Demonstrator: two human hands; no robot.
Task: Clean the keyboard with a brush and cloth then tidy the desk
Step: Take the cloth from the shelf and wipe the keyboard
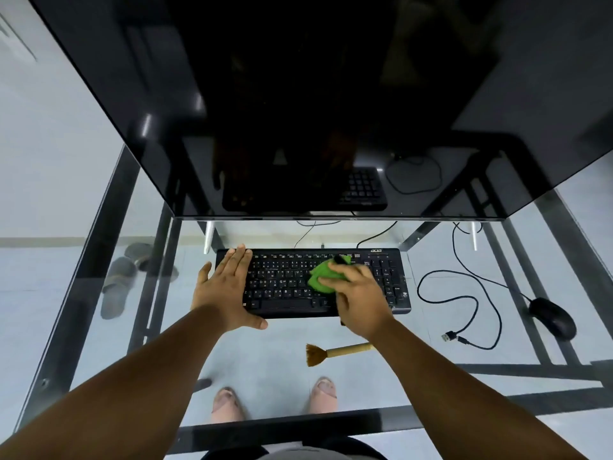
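Green cloth [323, 275] gripped by right hand [360, 298], wiping keyboard [288, 283]; left hand [225, 290] flat, steadying. Next: remaining keys.

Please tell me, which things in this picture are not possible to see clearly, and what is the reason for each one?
Head view only:
- Keys beneath the green cloth and right hand: covered by both.
- Left edge of the keyboard: hidden by the left hand.
- End of the brush handle: passes behind the right wrist.
- Monitor screen: dark, shows only reflections.
- Slippers under the glass desk: hazy through the glass.
- Key legends: too small.
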